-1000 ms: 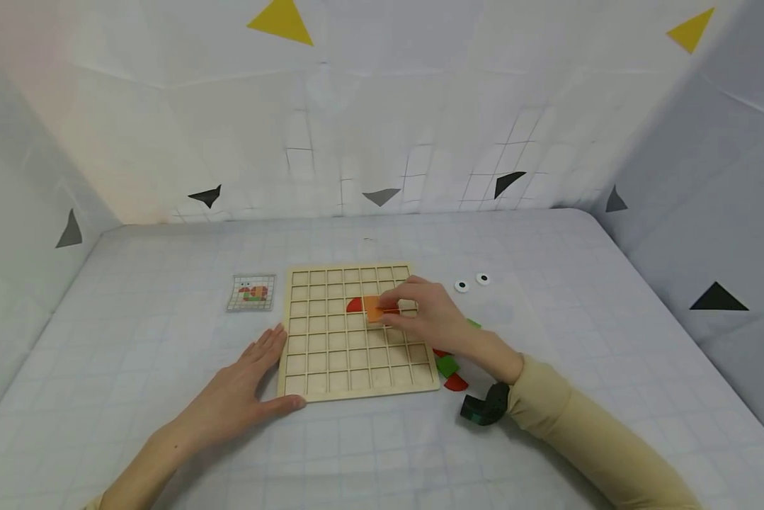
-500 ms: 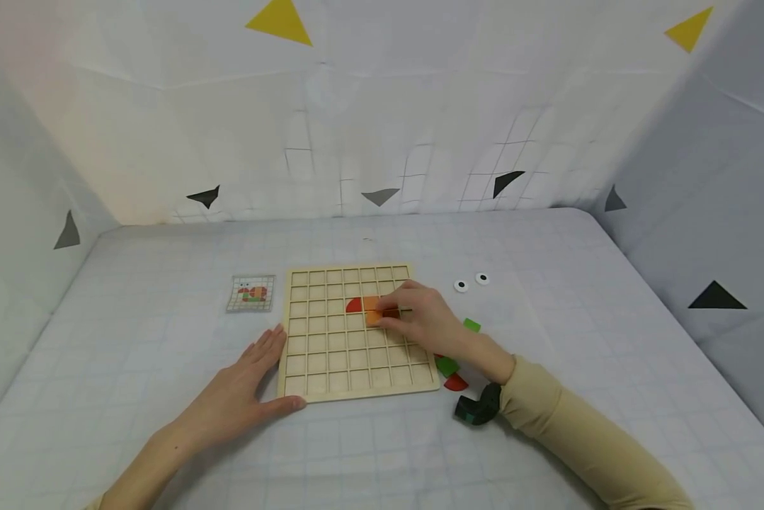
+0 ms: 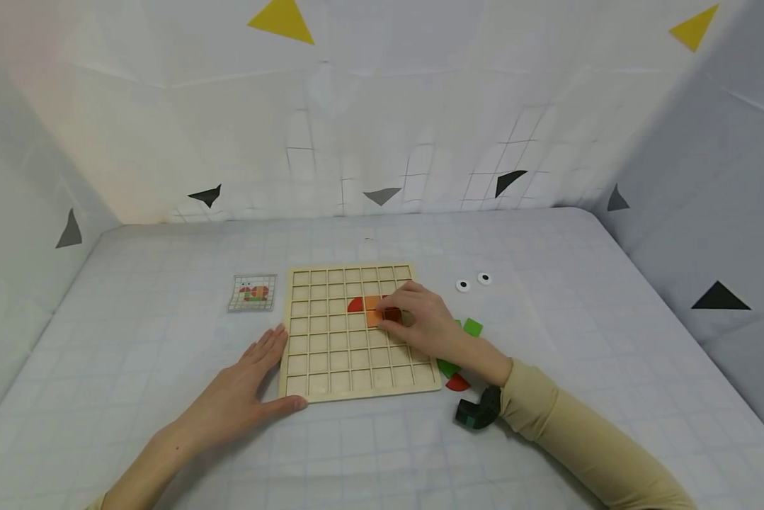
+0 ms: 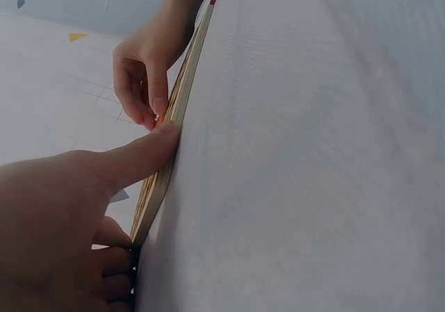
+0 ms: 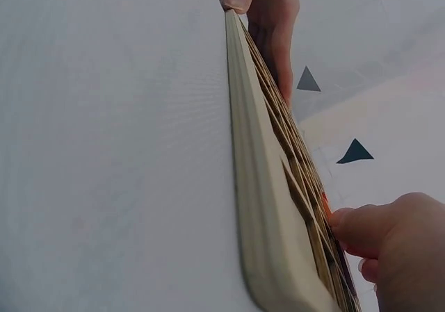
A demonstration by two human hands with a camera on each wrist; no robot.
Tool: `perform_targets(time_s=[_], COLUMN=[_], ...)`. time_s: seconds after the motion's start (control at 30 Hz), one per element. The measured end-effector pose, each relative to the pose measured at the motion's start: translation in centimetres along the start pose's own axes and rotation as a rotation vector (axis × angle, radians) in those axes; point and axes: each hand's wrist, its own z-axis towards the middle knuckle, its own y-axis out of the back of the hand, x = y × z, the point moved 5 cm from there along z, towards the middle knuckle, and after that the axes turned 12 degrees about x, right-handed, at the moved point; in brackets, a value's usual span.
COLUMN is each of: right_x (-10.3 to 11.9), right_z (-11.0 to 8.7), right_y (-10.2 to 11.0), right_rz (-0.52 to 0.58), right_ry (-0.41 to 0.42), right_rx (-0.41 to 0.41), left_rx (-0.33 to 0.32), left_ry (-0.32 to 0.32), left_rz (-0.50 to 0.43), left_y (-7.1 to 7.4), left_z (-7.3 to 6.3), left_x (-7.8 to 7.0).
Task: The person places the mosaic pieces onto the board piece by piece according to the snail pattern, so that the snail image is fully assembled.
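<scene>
A light wooden grid board (image 3: 318, 361) lies in the middle of the table. My left hand (image 3: 229, 397) rests at its near left corner, fingers spread along the left side and thumb on the front edge. In the left wrist view that thumb (image 4: 142, 156) lies along the rim. My right hand (image 3: 429, 322) is over the board, thumb and index finger at opposite sides of the lower orange square tile (image 3: 373, 319). Another orange tile (image 3: 372, 303) sits in the cell behind it, with a red quarter-circle tile (image 3: 355, 305) to its left. Dark red tiles show partly under my right hand.
A small picture card (image 3: 252, 293) lies left of the board. Two round eye pieces (image 3: 463, 285) are at the right. Green tiles (image 3: 473, 327) and a red quarter-circle piece (image 3: 458, 382) lie beside the board, partly behind my right arm. A black wrist device (image 3: 479, 411) hangs at the right wrist.
My right hand has lowered the orange tile into the cell in front of the other orange one, and its fingers stay at it. The left hand has kept its place.
</scene>
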Motion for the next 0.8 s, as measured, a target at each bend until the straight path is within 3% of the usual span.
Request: perform_targets(time_s=[0.63,0.8], right_x=[-0.2,-0.1], right_z=[0.0,0.1], right_y=[-0.2,1.1], right_rz=[0.028,0.042], right_ry=[0.027,0.008], right_rx=[-0.010,-0.014], left_rx=[-0.010,-0.007], left_ry=[-0.011,-0.010], left_rz=[0.009,0.009], left_y=[0.1,0.0], left_z=[0.0,0.0], left_x=[0.1,0.0])
